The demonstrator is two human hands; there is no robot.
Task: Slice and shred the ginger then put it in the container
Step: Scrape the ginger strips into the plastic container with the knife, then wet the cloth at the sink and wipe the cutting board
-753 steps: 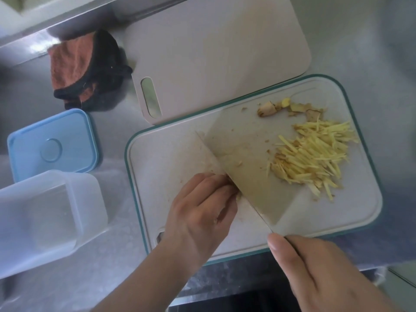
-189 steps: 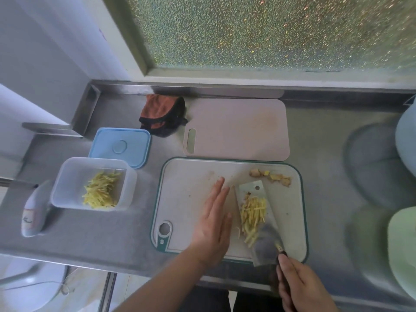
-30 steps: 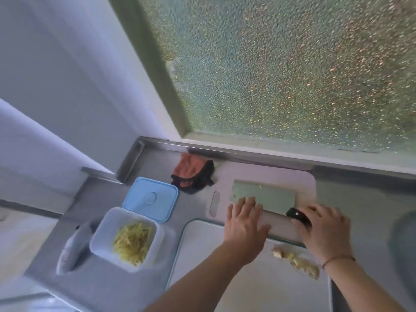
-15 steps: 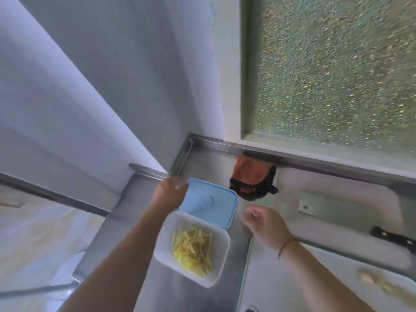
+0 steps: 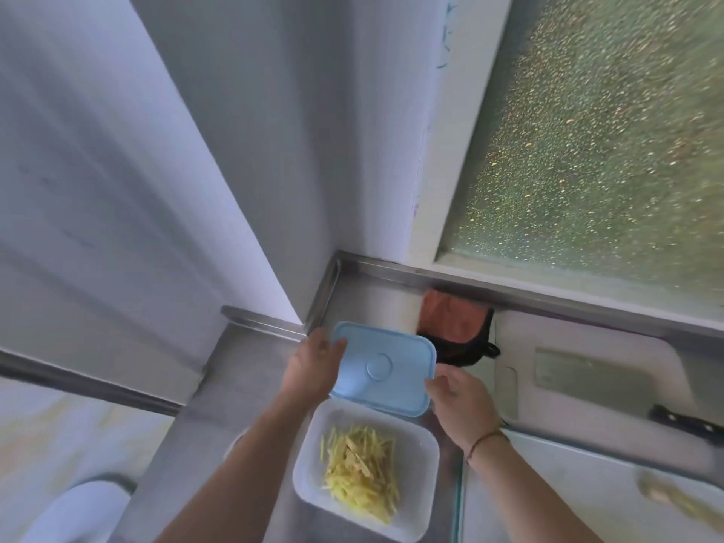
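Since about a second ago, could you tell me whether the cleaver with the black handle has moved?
No. The cleaver lies flat on the pale pink cutting board by the window ledge, as before; only the hands left it.

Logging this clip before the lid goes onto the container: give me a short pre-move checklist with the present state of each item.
1. Shredded ginger lies inside the container: ok.
2. No shreds hang over the container rim: ok, as far as the view shows.
3. Left hand is on the left edge of the blue lid: ok.
4. Right hand is at the lid's right edge, firm grip: cannot tell.
5. Knife is set down on the far cutting board, away from both hands: ok.
6. Lid faces right way up for closing: cannot tell.
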